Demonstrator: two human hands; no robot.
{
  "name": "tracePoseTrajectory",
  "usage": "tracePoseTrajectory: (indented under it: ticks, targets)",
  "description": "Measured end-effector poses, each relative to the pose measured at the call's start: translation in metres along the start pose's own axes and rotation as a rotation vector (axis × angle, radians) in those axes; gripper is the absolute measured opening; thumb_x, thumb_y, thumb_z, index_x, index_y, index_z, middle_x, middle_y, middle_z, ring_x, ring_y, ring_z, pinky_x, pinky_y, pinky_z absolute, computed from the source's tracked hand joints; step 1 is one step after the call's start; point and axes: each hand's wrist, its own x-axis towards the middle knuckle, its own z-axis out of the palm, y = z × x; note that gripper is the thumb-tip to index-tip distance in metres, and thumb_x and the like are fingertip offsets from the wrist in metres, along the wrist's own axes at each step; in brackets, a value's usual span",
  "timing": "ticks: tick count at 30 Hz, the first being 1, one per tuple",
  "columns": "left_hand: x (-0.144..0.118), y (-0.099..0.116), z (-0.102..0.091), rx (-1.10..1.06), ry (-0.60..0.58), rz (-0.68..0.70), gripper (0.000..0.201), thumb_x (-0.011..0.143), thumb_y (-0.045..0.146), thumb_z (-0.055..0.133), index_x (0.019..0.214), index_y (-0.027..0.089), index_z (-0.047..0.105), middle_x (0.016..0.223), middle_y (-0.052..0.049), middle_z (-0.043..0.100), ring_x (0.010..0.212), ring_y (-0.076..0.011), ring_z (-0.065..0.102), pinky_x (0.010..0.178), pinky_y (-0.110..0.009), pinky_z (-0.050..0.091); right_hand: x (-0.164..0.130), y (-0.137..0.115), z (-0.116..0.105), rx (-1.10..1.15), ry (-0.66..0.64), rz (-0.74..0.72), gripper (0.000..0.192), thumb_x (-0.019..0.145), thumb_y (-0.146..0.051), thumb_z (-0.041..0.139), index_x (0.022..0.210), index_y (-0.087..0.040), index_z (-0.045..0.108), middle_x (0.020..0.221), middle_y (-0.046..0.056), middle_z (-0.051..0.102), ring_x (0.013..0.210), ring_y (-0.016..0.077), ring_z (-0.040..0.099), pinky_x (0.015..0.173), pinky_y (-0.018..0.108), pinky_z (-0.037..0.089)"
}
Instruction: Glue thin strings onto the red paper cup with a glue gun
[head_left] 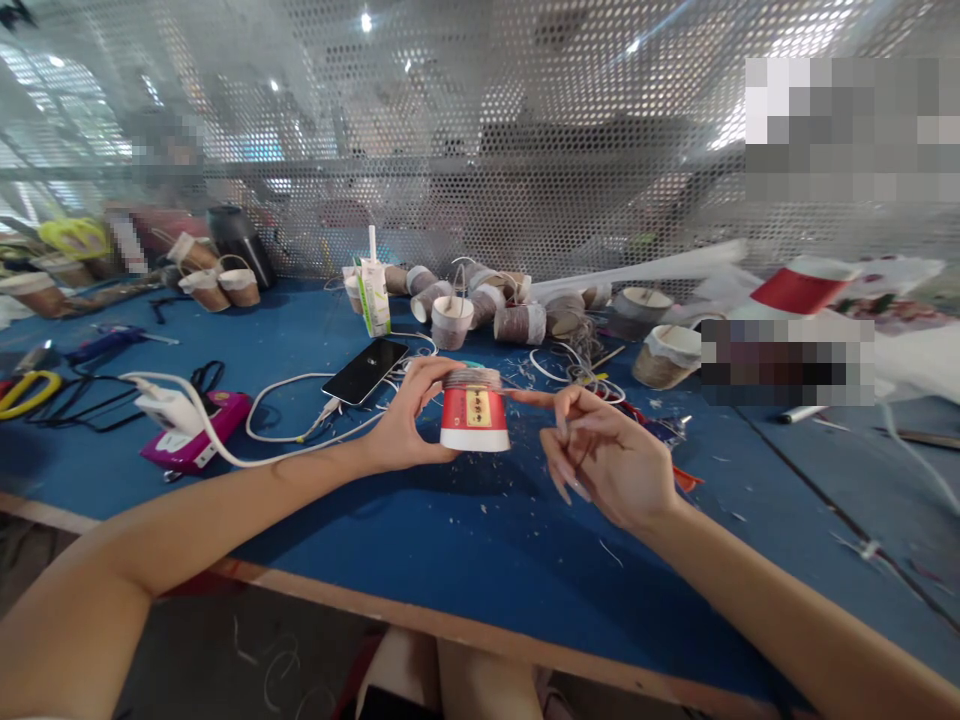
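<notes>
A blue work table (465,540) is seen from above, across two bare forearms. A small red and white paper cup (474,410), turned upside down, is held just above the table, near its middle. The cup is pinched by the left hand (405,420), with the thumb low on the near side and the fingers curled over the upturned base. The right hand (607,455) is loosely spread; its index finger is stretched out and appears to touch the upper right edge of the cup, while the other fingers are curled back and nothing is gripped by them.

Behind the cup, a black phone (366,370) is laid flat with a white cable (285,400) plugged in. Further back, a heap of wrapped cups (487,305) and a small drink carton (373,290) are set before a perforated metal screen (480,130). Yellow scissors (26,390) and a pink box (196,435) are placed to the left, and the table is strewn with pale scraps.

The grip looks light, so the cup could probably be squeezed out of shape or tipped out of the fingers by a sideways push from the right index finger. If it were dropped, it could well be caught in the loose cable close by, and the phone might be dragged along.
</notes>
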Motion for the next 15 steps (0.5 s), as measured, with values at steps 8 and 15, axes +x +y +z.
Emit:
tracePoseTrajectory:
  ticks: [8, 15]
  targets:
    - [0.0, 0.006, -0.001, 0.131, 0.011, -0.011, 0.077, 0.062, 0.029, 0.078, 0.131, 0.028, 0.044, 0.124, -0.009, 0.043, 0.123, -0.0286, 0.045, 0.102, -0.05, 0.048, -0.002, 0.005, -0.005, -0.091, -0.012, -0.172, 0.009, 0.07, -0.013, 0.051, 0.076, -0.019, 0.052, 0.1, 0.007, 0.073, 0.036, 0.0081, 0.05, 0.027, 0.023, 0.04]
    - [0.002, 0.011, -0.003, 0.233, -0.053, 0.056, 0.077, 0.063, 0.026, 0.078, 0.132, 0.027, 0.044, 0.124, -0.009, 0.046, 0.122, -0.0298, 0.047, 0.104, -0.053, 0.044, -0.008, 0.008, 0.0, -0.195, -0.238, -0.061, 0.016, 0.073, -0.012, 0.055, 0.087, -0.019, 0.053, 0.135, 0.015, 0.06, 0.046, 0.0081, 0.06, 0.042, 0.027, 0.049]
